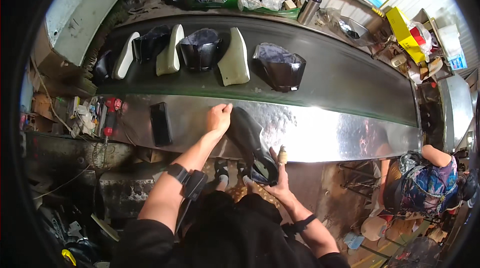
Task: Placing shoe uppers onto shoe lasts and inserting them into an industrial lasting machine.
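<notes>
A black boot (248, 135) is held at a slant over the front edge of the metal bench, its toe pointing away and its opening toward me. My left hand (219, 120) is closed at the toe end, its fingers partly hidden. At the opening end my right hand (281, 178) grips the boot. Its thumb stands up, with a beige wrapping (283, 157) round it. On the dark belt beyond lie cream wedge soles (235, 58), alternating with black boot uppers (280, 70) that have grey fuzzy lining.
A black phone (160, 124) lies on the metal ledge (195, 113) to the left, near a red tool (111, 113). Behind the belt stand a green tray (230, 3) of plastic bags and a steel flask (310, 7). Another person (425, 188) sits at the right.
</notes>
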Demonstrator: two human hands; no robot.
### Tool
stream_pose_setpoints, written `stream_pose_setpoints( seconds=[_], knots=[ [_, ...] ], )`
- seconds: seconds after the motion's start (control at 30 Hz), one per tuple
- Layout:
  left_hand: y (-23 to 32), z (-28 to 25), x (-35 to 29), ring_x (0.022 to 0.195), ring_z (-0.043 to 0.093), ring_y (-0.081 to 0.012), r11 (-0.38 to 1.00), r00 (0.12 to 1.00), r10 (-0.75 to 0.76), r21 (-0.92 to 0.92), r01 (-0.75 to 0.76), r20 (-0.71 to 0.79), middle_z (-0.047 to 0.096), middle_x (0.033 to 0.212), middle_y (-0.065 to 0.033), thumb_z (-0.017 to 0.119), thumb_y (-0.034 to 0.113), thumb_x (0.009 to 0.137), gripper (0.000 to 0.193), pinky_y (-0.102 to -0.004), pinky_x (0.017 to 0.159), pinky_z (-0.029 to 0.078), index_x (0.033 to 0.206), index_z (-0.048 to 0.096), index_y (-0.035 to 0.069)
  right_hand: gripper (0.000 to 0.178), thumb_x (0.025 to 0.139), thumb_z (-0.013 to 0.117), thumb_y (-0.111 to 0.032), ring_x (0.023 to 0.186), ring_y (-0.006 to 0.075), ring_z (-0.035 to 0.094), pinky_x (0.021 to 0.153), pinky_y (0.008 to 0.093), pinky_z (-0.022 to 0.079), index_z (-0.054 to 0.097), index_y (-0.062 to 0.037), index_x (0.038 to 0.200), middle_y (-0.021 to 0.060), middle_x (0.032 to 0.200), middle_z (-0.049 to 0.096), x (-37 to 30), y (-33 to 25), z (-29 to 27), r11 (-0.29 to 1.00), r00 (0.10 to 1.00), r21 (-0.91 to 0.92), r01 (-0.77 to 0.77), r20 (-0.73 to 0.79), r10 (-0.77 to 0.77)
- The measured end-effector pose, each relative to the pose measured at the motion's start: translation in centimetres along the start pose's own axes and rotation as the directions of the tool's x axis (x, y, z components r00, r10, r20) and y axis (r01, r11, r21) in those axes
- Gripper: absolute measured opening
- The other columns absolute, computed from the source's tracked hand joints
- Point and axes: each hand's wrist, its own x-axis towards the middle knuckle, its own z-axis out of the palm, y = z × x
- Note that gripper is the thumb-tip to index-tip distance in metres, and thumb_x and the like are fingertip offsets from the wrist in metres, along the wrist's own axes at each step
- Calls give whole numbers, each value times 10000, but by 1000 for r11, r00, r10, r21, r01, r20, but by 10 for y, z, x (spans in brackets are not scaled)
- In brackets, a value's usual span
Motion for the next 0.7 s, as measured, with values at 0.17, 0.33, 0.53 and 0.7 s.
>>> stream_pose_setpoints(
  seconds=[0.17, 0.33, 0.53, 0.7],
  knots=[
    [18, -9, -20, 1028, 591, -398, 983, 975, -180, -4, 182, 131, 623, 1097, -240, 681, 511, 817, 576, -446, 889, 462, 1120, 618, 25, 990, 703, 734, -11, 1445, 306, 299, 1166, 355, 236, 178, 39, 1520, 231, 1545, 295, -11, -10, -15, 979, 986, -187, -79, 132, 104],
    [35, 10, -36, 1152, 567, -384, 947, 987, -133, 306, 101, 86, 605, 1209, -238, 750, 602, 687, 835, -460, 985, 450, 1272, 534, 46, 1002, 763, 815, -196, 1361, 316, 414, 1111, 378, 333, 185, 43, 1504, 230, 1482, 369, -6, 2, -14, 953, 984, -296, -64, 139, 109],
    [23, 11, -22, 991, 632, -413, 971, 993, -114, 215, 104, 32, 677, 1001, -222, 740, 502, 704, 603, -482, 891, 496, 1041, 633, 13, 786, 911, 699, -198, 1339, 241, 400, 1116, 340, 308, 233, 19, 1505, 168, 1453, 395, 15, 24, -18, 895, 875, 45, -444, 235, 423],
    [17, 6, -18, 899, 652, -397, 977, 978, -206, 57, 204, 31, 690, 923, -207, 722, 420, 699, 457, -472, 805, 504, 901, 659, 16, 885, 823, 799, -258, 1290, 242, 442, 1102, 346, 329, 273, 45, 1466, 171, 1356, 469, 21, 8, -15, 973, 929, -103, -206, 292, 227]
  ],
)
